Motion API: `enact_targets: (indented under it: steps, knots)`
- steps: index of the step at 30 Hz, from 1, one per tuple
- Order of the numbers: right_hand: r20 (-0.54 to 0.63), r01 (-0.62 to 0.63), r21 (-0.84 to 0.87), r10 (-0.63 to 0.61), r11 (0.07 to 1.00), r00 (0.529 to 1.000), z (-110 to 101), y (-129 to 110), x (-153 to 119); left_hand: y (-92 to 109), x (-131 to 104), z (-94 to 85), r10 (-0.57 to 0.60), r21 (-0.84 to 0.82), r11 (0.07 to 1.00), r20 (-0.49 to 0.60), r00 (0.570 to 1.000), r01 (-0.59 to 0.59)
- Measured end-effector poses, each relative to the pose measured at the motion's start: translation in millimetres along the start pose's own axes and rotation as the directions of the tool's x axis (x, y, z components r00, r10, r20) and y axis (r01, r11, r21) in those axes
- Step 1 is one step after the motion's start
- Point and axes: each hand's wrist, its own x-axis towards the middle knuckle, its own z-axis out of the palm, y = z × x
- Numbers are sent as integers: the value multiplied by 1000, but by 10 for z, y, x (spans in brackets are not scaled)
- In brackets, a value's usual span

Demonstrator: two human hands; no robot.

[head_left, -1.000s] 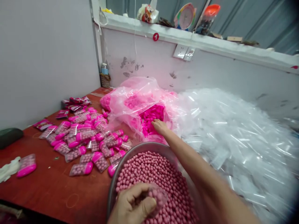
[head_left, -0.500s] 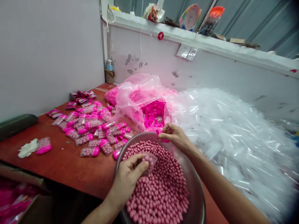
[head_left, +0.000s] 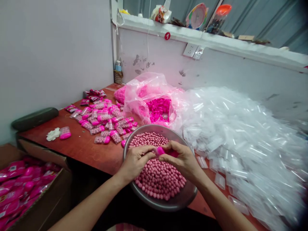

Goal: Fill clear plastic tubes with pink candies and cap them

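Over a metal bowl (head_left: 192, 192) of pink beads (head_left: 156, 179), my two hands meet. My left hand (head_left: 137, 162) pinches a small clear container, mostly hidden by the fingers. Closed around a bright pink cap (head_left: 160, 150), my right hand (head_left: 180, 157) holds it against the container's end; more pink shows under its fingers. Behind the bowl, an open pink plastic bag (head_left: 154, 80) holds many pink caps (head_left: 158, 109). Capped containers of beads (head_left: 103, 117) lie piled on the red table (head_left: 81, 141) to the left.
Clear empty containers (head_left: 231, 122) form a big heap on the right. A cardboard box (head_left: 48, 199) of pink packages stands at the lower left. A dark green long object (head_left: 36, 118) lies at the table's left end. Above runs a white shelf (head_left: 216, 40).
My right hand has come down from near the bag and brought its pink cap to the container in my left hand. The view has shifted, showing more of the box and bowl.
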Motion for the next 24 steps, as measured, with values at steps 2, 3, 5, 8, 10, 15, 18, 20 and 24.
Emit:
enact_targets:
  steps: [2, 3, 5, 8, 10, 15, 18, 20, 24]
  knots:
    - [-8, -26, 33, 27, 999, 1000, 28, 1, -56, 17, -36, 4, 40, 62, 997, -8, 999, -40]
    - [-17, -42, 42, 43, 998, 999, 38, 3, -81, 17, -51, 10, 67, 103, 992, -12, 998, -66]
    - [-53, -60, 21, 61, 998, 997, 45, 11, -122, 11, -68, 24, 136, 190, 973, -8, 991, -132]
    - [-97, -48, -41, 44, 998, 994, 37, 29, -152, 8, -65, 35, 186, 225, 956, 23, 982, -187]
    - [-66, -26, -71, 21, 997, 998, 36, 34, -153, 12, -55, 30, 152, 187, 970, 40, 988, -156]
    - [19, 119, -244, -118, 962, 993, 64, -11, -74, -3, -44, 1, 55, 158, 986, 38, 998, -60]
    - [30, 170, -337, -170, 926, 985, 75, -79, 36, -24, -12, -13, -38, 22, 999, 10, 999, 38]
    - [11, 144, -262, -146, 954, 989, 79, -122, 86, -38, 21, -22, -114, -153, 982, -32, 993, 108]
    - [28, -87, 369, 82, 925, 996, 93, -107, 3, -63, 62, -41, -207, -372, 914, -88, 974, 160]
